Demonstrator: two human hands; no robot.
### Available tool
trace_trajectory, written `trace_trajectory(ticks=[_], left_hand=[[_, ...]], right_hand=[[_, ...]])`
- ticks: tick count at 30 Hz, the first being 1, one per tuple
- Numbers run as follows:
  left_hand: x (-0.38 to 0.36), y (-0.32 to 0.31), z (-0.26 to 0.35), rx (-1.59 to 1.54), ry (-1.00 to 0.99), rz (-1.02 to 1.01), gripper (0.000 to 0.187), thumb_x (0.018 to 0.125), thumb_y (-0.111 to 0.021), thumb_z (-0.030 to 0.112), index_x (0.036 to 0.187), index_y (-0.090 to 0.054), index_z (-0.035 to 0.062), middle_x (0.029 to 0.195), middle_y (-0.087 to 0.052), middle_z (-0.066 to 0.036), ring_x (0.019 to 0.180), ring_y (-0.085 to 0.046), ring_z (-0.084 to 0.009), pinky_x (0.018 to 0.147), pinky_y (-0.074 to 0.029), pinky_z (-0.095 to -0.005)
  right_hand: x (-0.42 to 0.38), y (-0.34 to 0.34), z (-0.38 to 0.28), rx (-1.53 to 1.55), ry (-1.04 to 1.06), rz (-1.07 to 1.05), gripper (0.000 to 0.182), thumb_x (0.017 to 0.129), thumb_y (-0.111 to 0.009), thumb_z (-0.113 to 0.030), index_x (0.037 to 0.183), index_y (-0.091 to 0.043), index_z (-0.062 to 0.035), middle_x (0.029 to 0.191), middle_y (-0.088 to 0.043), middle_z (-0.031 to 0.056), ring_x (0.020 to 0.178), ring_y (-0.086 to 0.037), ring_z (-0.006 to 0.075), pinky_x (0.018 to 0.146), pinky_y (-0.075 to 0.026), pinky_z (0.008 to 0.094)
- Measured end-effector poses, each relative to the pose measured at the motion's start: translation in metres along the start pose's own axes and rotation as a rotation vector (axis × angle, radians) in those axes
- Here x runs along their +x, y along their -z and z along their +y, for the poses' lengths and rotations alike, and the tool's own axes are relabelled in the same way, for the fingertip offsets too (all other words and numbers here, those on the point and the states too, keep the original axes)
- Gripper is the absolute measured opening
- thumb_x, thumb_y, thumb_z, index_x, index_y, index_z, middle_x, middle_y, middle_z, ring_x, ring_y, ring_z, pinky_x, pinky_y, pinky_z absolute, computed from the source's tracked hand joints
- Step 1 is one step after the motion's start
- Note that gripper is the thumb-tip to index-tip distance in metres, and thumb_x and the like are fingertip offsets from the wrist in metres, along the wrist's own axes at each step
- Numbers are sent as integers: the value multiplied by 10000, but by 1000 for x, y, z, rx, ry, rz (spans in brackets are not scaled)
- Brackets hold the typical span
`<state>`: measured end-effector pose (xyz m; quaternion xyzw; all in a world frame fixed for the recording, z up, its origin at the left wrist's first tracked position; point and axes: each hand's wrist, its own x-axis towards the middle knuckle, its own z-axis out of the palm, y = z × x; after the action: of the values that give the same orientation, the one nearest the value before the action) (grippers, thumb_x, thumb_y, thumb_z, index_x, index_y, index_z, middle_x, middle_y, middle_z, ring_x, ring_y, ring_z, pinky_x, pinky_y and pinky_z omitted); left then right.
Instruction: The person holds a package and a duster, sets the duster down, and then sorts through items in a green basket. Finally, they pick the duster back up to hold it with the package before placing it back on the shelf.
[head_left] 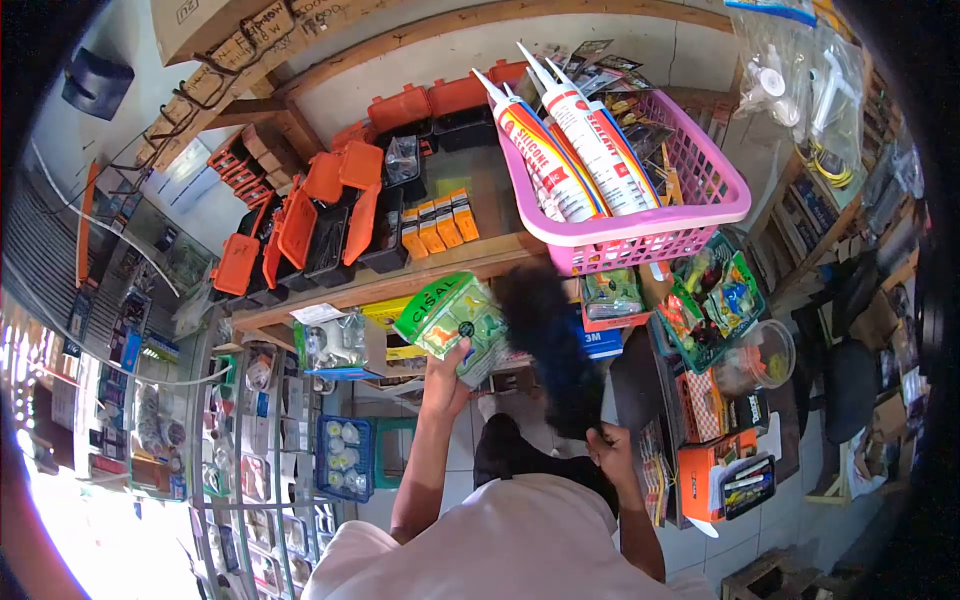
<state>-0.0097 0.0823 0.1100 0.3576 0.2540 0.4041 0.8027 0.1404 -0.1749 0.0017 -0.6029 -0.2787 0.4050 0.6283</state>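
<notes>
Crowded shop interior; wooden ledge [370, 285] spans the view.

Left to right:
- Blue basket [345, 495] of small white and yellow items: left of and lower than the fingers of the left hand [448, 382].
- Orange-lidded bins [298, 235]: on the ledge, up and left of those fingers. Several lids stand raised, presumably for easy access.
- Left hand: fingers narrowed, pinching the lower part of a green CISAL packet [462, 318], which rises above the fingertips. Low grip probably leaves most of its printed front uncovered.
- Dark fluffy duster [550, 335], blurred: just right of the packet, up and left of the fingers of the right hand [612, 452]. Contact with packet: cannot tell.
- Right hand: fingers closed round the duster's lower end, likely to stay clear of the fluff.
- Pink basket [620, 235]: above the right fingers. Sealant cartridges [555, 165] lean inside, nozzles up, probably too long to lie flat.
- Orange box [700, 478]: right of the right fingers, slightly lower.
</notes>
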Motion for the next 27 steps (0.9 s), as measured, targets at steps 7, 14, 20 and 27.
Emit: trace_trajectory(ticks=[7,14,20,27], left_hand=[[4,29,0,466,25,-177,491,845,-611,-20,1305,-443,12,1218,-552,-75,1105,-544,-185,946,-443,-317],[5,46,-15,779,-325,-391,379,835,-635,-38,1195,-528,14,1064,-578,-49,999,-530,-145,866,-438,-274],[0,84,-32,1531,-597,-210,348,836,-597,-36,1174,-525,12,1075,-581,-72,992,-540,-198,910,-419,-322],[-5,70,-32,519,-69,-21,448,833,-592,-16,1261,-464,9,1173,-552,-67,1089,-520,-213,979,-405,-355]], right_hand=[[6,1,-2,-120,-39,-38,347,906,-665,-219,668,-543,3,584,-472,-27,573,-428,65,490,-331,272],[19,-11,-13,-99,13,-77,292,899,-664,-167,698,-561,17,589,-458,-9,569,-414,65,490,-332,274],[22,-1,-1,-248,121,-338,257,898,-668,-173,771,-593,38,595,-510,12,603,-446,57,505,-368,257],[16,-10,-18,-185,44,-230,280,905,-661,-214,784,-618,35,590,-542,29,574,-459,60,507,-384,256]])
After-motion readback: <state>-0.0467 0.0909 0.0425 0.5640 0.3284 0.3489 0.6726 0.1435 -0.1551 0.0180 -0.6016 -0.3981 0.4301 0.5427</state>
